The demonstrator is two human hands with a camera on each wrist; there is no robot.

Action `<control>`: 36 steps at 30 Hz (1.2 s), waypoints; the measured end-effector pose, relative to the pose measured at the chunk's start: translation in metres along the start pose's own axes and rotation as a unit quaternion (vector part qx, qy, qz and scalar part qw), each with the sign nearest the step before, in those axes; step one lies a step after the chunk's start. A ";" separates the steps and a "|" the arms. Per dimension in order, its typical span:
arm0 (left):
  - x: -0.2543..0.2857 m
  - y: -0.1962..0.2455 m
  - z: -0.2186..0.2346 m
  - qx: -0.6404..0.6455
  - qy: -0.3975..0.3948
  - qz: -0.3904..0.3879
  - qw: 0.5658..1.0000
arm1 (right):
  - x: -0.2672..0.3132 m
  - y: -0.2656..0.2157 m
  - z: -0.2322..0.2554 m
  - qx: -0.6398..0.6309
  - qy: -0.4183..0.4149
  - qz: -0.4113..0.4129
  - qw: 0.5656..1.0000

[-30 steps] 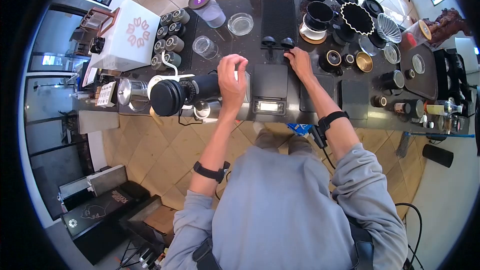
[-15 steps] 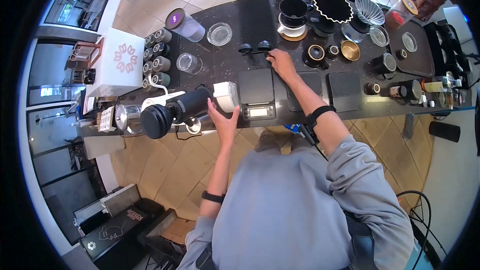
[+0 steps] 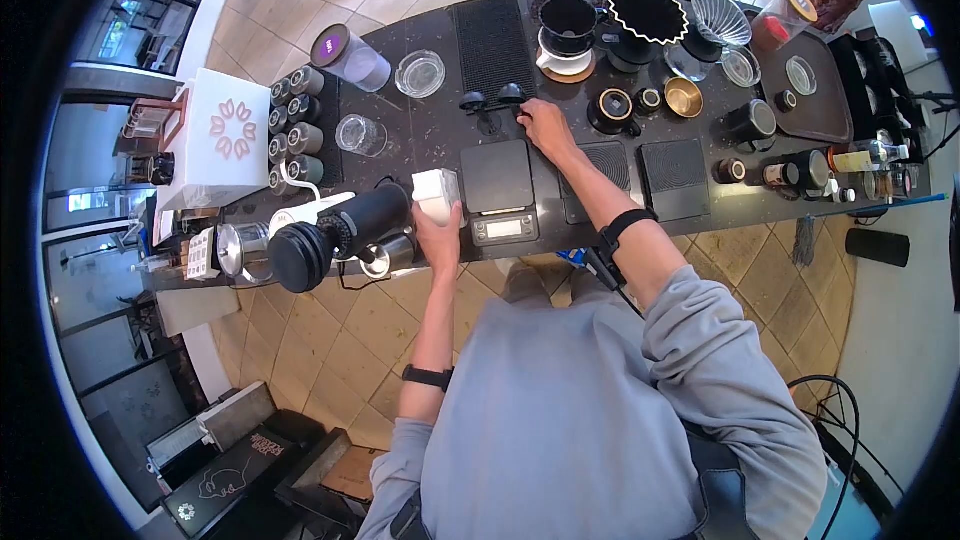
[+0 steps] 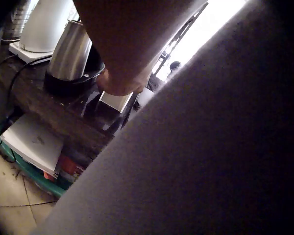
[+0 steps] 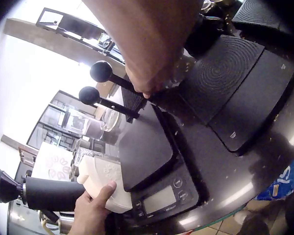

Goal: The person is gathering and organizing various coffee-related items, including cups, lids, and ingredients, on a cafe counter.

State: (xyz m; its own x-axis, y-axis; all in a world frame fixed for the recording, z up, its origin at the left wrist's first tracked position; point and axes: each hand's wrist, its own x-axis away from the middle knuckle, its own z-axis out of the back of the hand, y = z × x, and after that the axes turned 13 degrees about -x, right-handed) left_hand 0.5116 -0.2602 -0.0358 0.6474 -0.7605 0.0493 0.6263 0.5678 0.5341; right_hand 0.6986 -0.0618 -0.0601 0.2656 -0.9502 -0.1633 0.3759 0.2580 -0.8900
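My left hand [image 3: 437, 238] grips a small white box [image 3: 436, 192] by its near end. In the right wrist view, the thumb lies on the side of this white box [image 5: 105, 180], which bears an embossed flower pattern. My right hand [image 3: 548, 130] reaches to the back and pinches the stem of a black round-headed tool [image 5: 101, 71] between its fingertips. A second tool [image 5: 89, 95] of that kind stands beside it, outside my grip. A black scale [image 3: 503, 180] with a lit display lies between my hands.
A black grinder [image 3: 345, 232] and a steel pitcher [image 3: 395, 255] sit left of the white box. Farther back are a glass cup [image 3: 361, 135] and a glass dish [image 3: 420, 74]. A dark mug [image 3: 612, 111], a brass bowl [image 3: 684, 97] and drippers [image 3: 568, 20] stand to the right.
My left hand has come down from above the counter, opened beside the white box, and taken hold of it. My right hand has stayed at the round-headed tool while the head view shifted.
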 end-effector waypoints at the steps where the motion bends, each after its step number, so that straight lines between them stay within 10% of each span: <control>1: 0.000 0.000 0.000 0.000 0.000 0.000 1.000 | 0.000 0.000 0.000 -0.002 0.012 0.016 1.000; 36: -0.010 -0.006 0.000 0.051 -0.014 -0.005 0.999 | 0.047 -0.023 0.056 -0.023 -0.043 -0.052 0.997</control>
State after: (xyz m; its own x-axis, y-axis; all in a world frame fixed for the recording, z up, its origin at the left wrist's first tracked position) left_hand 0.5011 -0.2558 -0.0390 0.6283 -0.7752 0.0655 0.5848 0.5261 0.6174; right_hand 0.7519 -0.1025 -0.0234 0.3037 -0.9522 -0.0344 0.3642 0.1493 -0.9193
